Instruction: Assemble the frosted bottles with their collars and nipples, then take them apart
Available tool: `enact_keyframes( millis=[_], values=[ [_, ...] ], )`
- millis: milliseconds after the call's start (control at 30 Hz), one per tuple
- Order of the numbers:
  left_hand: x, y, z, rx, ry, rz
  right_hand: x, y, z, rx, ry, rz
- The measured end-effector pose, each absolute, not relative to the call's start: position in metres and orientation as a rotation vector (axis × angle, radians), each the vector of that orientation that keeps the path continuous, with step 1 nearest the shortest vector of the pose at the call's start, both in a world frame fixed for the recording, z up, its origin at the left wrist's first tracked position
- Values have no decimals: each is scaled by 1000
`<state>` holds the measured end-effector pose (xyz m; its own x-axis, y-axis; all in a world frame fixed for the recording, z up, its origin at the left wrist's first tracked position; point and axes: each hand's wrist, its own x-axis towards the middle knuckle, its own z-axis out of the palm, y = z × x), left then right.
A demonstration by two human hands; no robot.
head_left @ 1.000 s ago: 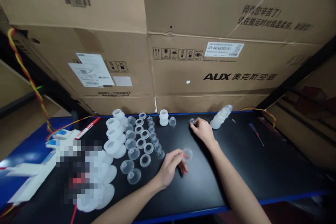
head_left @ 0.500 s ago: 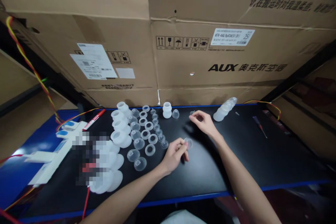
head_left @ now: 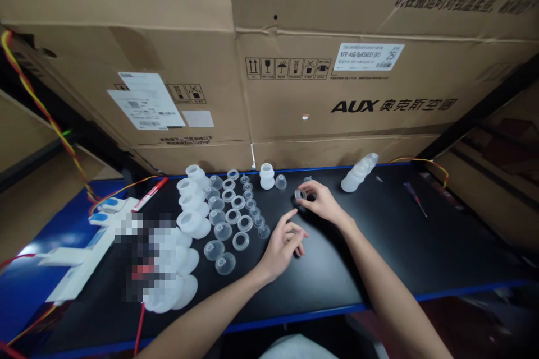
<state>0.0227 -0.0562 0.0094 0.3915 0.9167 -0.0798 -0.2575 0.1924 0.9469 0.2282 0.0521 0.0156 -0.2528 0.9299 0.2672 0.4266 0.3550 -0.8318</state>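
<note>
right hand [head_left: 323,206]: over the tabletop [head_left: 379,258] near its back edge, fingers pinched shut on a small clear ring [head_left: 300,194]
small clear ring: at the right fingertips, just right of the small dome [head_left: 281,182] and white bulb piece [head_left: 266,175]; can't tell if it touches the surface
left hand [head_left: 283,244]: low over the tabletop, nearer the body, apart from the right hand; fingers half curled, index stretched out, nothing seen in them
clear cups and rings [head_left: 229,216]: rows on the tabletop left of both hands, bigger ones further left
cup stack [head_left: 357,175]: on its side, right of the right hand
screwdriver [head_left: 415,197]: far right
red marker [head_left: 149,194]: far left
cardboard boxes [head_left: 295,95]: stacked behind the tabletop
</note>
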Motion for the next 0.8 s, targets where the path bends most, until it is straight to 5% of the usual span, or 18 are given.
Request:
enact_keyframes(
  millis=[367,800],
  values=[
    [22,-60,5,1185,793,860,215,55,-1,-1407,-2103,6],
    [26,-57,0,1185,794,858,220,52,12,-1311,-2070,-97]
  ],
)
